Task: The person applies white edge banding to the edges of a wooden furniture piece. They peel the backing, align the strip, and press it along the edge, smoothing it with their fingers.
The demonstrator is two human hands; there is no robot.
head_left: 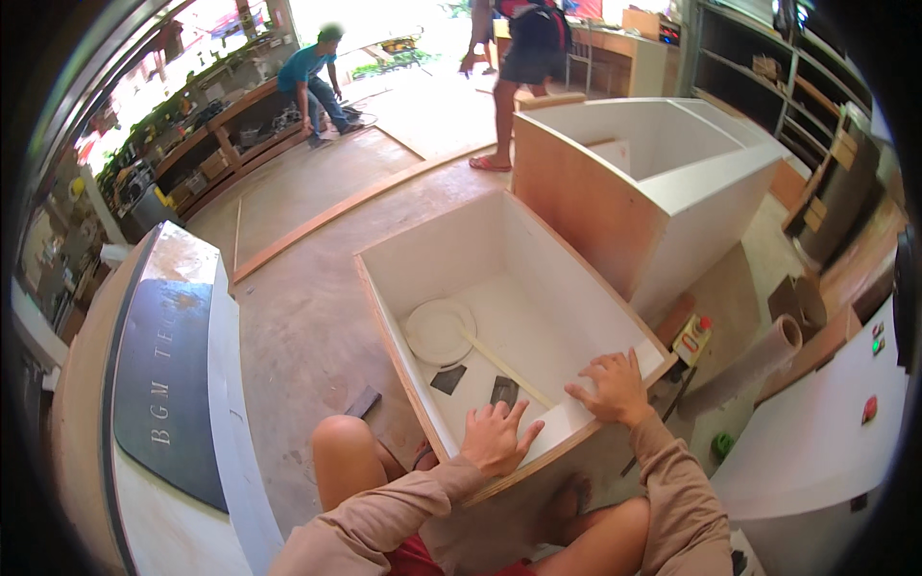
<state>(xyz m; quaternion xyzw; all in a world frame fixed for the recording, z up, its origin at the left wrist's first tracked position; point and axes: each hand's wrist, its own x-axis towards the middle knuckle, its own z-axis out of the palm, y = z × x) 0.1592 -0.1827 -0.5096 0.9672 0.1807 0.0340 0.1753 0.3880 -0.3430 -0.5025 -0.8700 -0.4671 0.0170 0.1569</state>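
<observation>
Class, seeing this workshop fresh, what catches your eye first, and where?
Probably the open, white-lined wooden box in the centre, with the left hand and right hand at its near end. Beyond it, to the right, sits a brown-sided white cabinet; a long white and black panel stands at far left.

Box [567, 274] on floor [298, 331]. In box: ring [442, 331] at left, strip [501, 363] running from ring toward near right, two scraps [448, 380] left of strip. Behind box, right: cabinet [591, 216]. Right: jug [691, 339], tube [744, 363]. Left: machine [168, 384].
</observation>
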